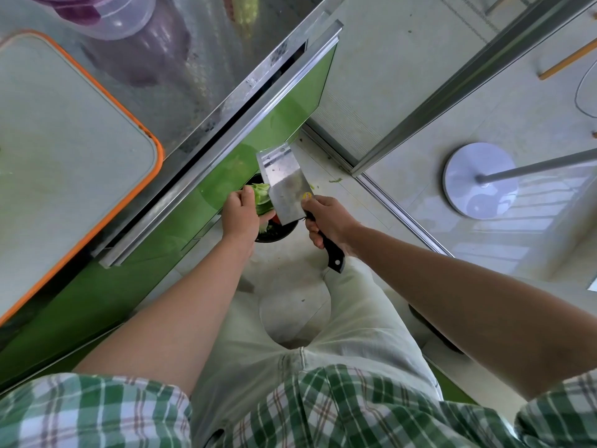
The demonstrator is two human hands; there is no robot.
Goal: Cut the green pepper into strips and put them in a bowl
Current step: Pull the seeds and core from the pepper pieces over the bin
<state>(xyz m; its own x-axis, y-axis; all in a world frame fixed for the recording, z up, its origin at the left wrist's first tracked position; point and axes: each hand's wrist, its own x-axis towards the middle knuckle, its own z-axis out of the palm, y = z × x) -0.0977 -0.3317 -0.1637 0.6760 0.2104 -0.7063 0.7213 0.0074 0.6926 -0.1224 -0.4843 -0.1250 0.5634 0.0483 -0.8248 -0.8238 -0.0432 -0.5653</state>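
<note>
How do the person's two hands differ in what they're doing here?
The left hand holds pale green pepper pieces; the right hand grips a cleaver by its black handle. The left hand sits nearer the green cabinet front, the right hand farther out. Both are held over a dark round container, meeting at the blade.
</note>
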